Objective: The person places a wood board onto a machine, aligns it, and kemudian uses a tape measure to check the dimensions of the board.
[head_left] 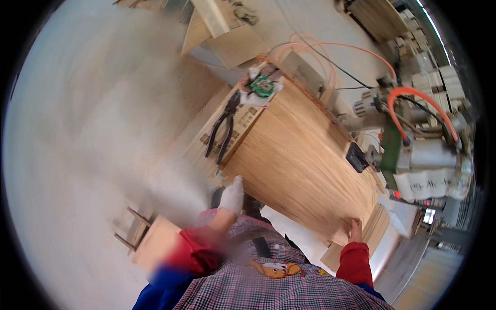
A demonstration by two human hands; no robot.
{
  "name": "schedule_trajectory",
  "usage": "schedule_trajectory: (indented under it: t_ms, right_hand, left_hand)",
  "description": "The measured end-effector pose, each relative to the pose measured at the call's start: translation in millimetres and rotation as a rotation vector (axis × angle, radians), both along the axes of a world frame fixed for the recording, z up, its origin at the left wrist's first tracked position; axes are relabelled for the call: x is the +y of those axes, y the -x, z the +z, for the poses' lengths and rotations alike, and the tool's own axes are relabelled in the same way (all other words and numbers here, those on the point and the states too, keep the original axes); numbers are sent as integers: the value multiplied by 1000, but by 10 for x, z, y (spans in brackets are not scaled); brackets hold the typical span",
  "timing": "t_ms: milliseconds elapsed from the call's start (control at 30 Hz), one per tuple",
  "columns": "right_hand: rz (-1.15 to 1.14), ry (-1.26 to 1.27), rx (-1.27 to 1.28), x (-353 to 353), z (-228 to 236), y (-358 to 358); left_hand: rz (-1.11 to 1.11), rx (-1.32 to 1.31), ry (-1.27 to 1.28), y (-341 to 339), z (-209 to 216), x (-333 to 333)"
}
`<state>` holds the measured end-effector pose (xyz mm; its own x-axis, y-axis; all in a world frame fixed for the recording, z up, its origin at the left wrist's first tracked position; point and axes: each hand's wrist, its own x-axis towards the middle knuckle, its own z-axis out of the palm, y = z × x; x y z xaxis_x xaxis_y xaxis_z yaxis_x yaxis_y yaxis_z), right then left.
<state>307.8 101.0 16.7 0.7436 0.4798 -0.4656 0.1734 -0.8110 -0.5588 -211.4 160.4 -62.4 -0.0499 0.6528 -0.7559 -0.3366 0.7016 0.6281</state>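
Observation:
A broad wooden panel with pale brown grain lies in front of me on a work table. My right hand, bare, grips its near right corner, the fingertips on the top face. At the near left corner is my left hand in a white glove. One digit points up against the panel's edge; the other fingers are hidden, so its grip cannot be made out. Left of the panel, dark-handled pliers lie on a wooden ledge. Beyond them a green round object sits on a crumpled white cloth.
Along the panel's right side stands a machine with an orange hose and a black pad. Stacked wooden strips lie past my right hand. Boards lie at the far left; a blurred wooden stool-like piece stands at lower left.

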Motion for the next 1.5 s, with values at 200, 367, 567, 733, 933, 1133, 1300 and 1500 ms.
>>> schedule_trajectory:
  t_ms: [200, 367, 567, 733, 933, 1133, 1300, 1500]
  right_hand:
    - [175, -198, 55, -349, 180, 433]
    - [525, -99, -189, -1054, 45, 144]
    - [613, -54, -328, -934, 159, 150]
    - [605, 55, -384, -1006, 393, 151]
    - [629, 45, -478, -996, 350, 60]
    - [561, -4, -474, -1026, 238, 41]
    - [513, -41, -448, -1106, 236, -10]
    - [506, -79, -419, -1059, 248, 35]
  left_hand:
    - [59, -182, 185, 92, 662, 191]
    - [-12, -182, 165, -31, 708, 189]
    - [-32, -256, 16, -27, 549, 101]
    - [69, -142, 36, -319, 766, 55]
    - [-280, -147, -213, 578, -692, 290]
    - [-344, -190, -113, 522, -226, 344]
    - [-112, -187, 95, -75, 595, 229]
    - [-94, -187, 117, 15, 502, 263]
